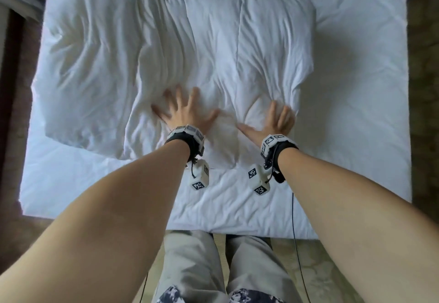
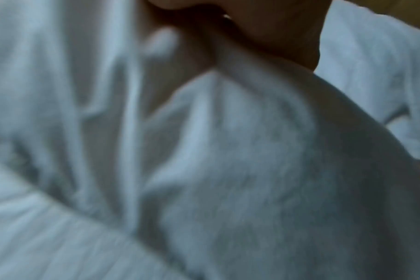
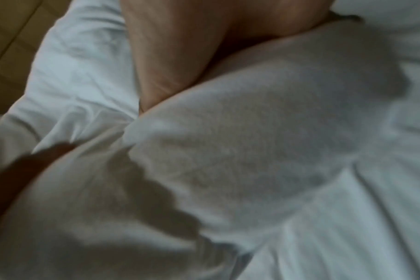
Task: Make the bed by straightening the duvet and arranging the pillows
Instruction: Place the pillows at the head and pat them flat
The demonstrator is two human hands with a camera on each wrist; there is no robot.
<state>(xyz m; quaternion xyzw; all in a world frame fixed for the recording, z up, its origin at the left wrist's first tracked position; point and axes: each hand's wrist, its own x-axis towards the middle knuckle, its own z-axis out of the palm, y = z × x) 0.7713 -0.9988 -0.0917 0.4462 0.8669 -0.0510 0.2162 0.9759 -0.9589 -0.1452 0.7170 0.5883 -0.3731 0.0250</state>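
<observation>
A bed with a smooth white sheet carries a rumpled white duvet, bunched toward its left and middle. The sheet shows bare along the right side and near edge.

no readable text, only coded square markers on wrist bands

The duvet lay bunched on the bed, toward the bed's left side, leaving bare stretches of the bed to the duvet's right, beyond its far edge and before its near edge. The left hand lay on the duvet's near middle part. The right hand lay on the duvet's near right corner. The person's legs stood before the bed's near edge.
</observation>
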